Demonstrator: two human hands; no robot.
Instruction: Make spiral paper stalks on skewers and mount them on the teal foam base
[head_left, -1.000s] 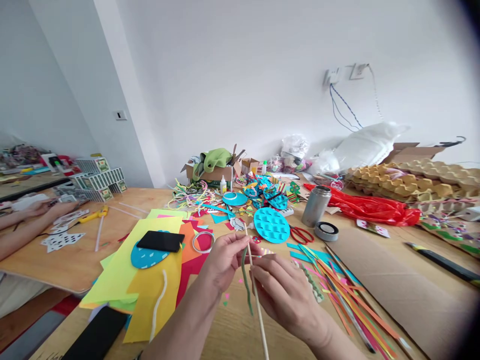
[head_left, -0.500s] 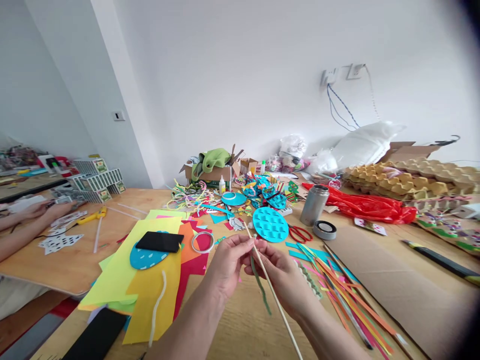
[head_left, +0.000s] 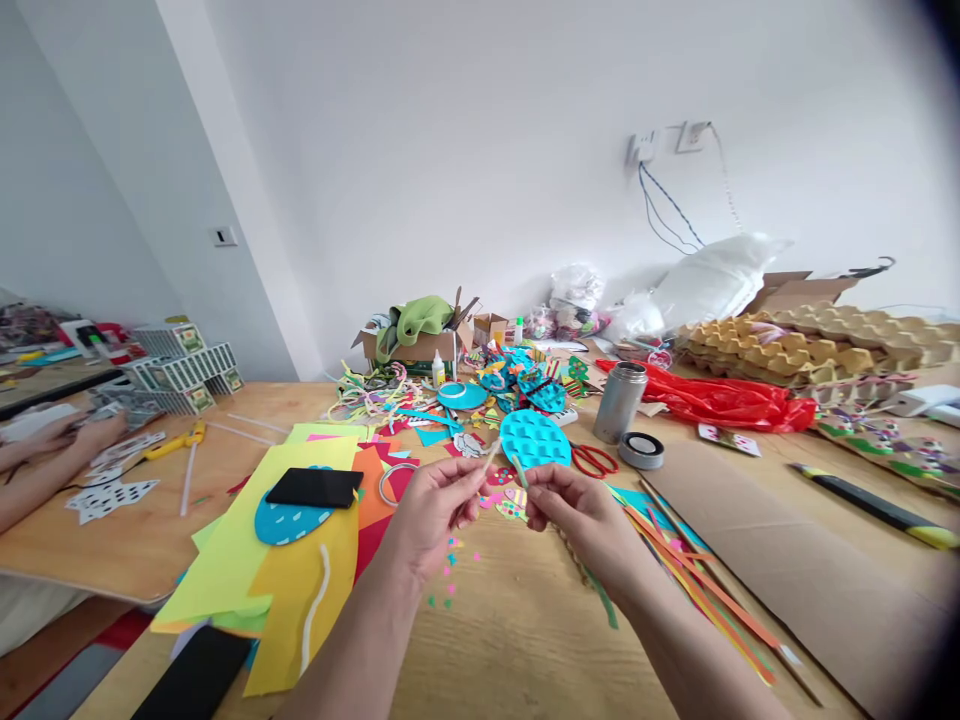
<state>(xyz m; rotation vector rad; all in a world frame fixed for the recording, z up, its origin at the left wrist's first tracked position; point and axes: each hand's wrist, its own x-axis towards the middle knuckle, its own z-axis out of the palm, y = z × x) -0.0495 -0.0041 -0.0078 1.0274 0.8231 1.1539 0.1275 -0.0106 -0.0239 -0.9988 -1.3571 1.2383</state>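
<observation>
Near the middle of the table, my left hand (head_left: 442, 508) pinches a thin pale stick (head_left: 493, 455); only its tip shows past the fingers, and the rest is hidden. Across a gap, my right hand (head_left: 574, 508) is closed on a green fuzzy strip (head_left: 519, 470), whose tail hangs below the palm. Just beyond the hands lies a blue dimpled disc (head_left: 535, 440). Small decorated paper pieces (head_left: 513, 503) rest on the table between the hands. Red-handled scissors (head_left: 594, 460) lie right of the disc.
Coloured paper sheets (head_left: 225, 560) carry a black phone (head_left: 315, 487) at left. A metal bottle (head_left: 621, 402), its lid (head_left: 642, 450) and cardboard (head_left: 780, 560) are at right. Another person's hands (head_left: 97, 435) are among cards at far left. Egg trays (head_left: 780, 345) stand at back right.
My hands have moved apart. The long pale stick no longer crosses in front of my right hand, and the green strip has shifted right with that hand.
</observation>
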